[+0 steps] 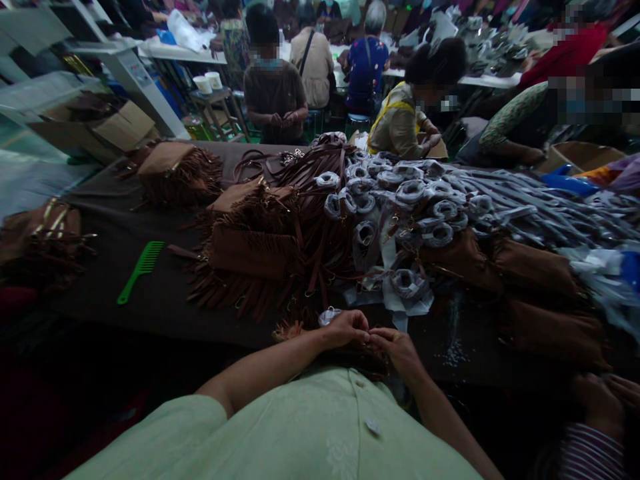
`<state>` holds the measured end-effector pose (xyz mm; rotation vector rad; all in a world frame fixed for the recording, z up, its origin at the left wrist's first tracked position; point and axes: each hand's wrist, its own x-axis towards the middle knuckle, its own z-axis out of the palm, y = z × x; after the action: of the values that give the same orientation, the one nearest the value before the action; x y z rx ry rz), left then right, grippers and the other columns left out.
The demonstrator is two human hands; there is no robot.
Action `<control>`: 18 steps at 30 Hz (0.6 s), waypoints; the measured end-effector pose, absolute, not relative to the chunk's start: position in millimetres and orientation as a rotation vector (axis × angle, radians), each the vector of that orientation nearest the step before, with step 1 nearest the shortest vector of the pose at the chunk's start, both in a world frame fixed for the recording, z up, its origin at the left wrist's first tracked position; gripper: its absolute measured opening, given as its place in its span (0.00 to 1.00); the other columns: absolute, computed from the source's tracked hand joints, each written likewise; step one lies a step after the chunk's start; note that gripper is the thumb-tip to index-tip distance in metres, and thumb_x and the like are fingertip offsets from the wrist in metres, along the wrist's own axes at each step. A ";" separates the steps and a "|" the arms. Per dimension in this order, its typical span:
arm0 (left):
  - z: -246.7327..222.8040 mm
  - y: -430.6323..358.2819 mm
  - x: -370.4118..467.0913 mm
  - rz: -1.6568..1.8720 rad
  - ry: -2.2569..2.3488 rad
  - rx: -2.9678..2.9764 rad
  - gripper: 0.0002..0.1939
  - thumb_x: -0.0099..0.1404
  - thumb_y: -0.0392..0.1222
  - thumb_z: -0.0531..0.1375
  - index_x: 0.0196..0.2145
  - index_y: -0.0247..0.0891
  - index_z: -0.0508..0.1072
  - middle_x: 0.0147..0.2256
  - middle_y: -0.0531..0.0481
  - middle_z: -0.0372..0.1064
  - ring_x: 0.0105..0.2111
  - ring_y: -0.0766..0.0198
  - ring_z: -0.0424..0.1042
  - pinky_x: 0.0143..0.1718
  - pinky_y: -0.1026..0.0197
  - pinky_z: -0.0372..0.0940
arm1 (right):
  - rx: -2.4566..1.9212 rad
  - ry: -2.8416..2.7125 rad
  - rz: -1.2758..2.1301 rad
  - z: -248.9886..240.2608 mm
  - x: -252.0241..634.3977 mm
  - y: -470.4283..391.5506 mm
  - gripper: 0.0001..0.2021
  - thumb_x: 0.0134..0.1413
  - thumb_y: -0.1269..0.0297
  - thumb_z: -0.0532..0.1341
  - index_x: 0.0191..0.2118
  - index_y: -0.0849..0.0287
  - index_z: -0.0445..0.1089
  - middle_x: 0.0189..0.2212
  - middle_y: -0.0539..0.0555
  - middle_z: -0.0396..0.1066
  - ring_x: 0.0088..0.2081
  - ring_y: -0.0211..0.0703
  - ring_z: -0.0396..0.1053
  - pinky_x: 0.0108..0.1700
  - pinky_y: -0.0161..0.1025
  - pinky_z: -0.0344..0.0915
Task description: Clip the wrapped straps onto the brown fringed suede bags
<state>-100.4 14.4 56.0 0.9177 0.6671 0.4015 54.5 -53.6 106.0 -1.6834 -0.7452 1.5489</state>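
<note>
While both hands meet at the table edge, left hand and right hand pinch something too small to tell; fringed bags crowd just beyond, comb well left.

Bare counter lies open left beside the green comb; fringed bags and wrapped strap rolls crowd ahead.

We see a bag-making workshop: a long dark counter heaped with brown fringed bags and wrapped strap rolls, a green comb, cardboard boxes, and workers seated at further tables.
</note>
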 end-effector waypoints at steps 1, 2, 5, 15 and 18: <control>55.8 14.6 -100.6 0.396 0.681 0.907 0.23 0.39 0.44 0.70 0.30 0.33 0.66 0.25 0.54 0.68 0.23 0.71 0.66 0.26 0.66 0.61 | -1.690 -0.775 1.541 105.7 54.5 -53.5 0.15 0.32 0.57 0.69 0.28 0.62 0.77 0.21 0.52 0.73 0.22 0.37 0.67 0.25 0.33 0.63; 55.8 14.8 -100.8 0.388 0.690 0.889 0.24 0.38 0.44 0.71 0.29 0.33 0.65 0.25 0.54 0.68 0.23 0.70 0.67 0.26 0.66 0.61 | -1.701 -0.805 1.526 106.1 54.0 -53.4 0.14 0.33 0.57 0.69 0.28 0.61 0.77 0.21 0.52 0.73 0.22 0.37 0.66 0.25 0.33 0.63; 55.5 13.4 -100.3 0.366 0.711 0.811 0.27 0.35 0.44 0.72 0.28 0.34 0.61 0.24 0.54 0.69 0.22 0.68 0.68 0.26 0.64 0.62 | -1.738 -0.864 1.485 110.0 50.7 -53.6 0.13 0.33 0.56 0.68 0.27 0.60 0.77 0.21 0.52 0.73 0.22 0.38 0.66 0.24 0.33 0.63; 63.9 41.1 -123.8 0.208 0.943 1.218 0.20 0.46 0.49 0.67 0.32 0.36 0.67 0.28 0.50 0.69 0.30 0.62 0.70 0.33 0.61 0.63 | -1.807 -0.978 1.422 109.0 45.4 -62.0 0.13 0.37 0.54 0.65 0.28 0.58 0.77 0.24 0.53 0.74 0.26 0.43 0.68 0.29 0.37 0.65; 71.4 69.8 -146.8 0.108 1.451 1.599 0.17 0.51 0.53 0.63 0.30 0.37 0.69 0.33 0.43 0.71 0.40 0.54 0.69 0.39 0.58 0.61 | -1.822 -1.148 1.329 108.4 47.7 -55.7 0.12 0.38 0.55 0.64 0.27 0.57 0.77 0.28 0.54 0.75 0.32 0.47 0.70 0.37 0.40 0.65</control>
<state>-146.8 69.8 71.4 1.5990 1.4511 0.1085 47.7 -55.7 108.4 -1.8222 -1.1480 1.3289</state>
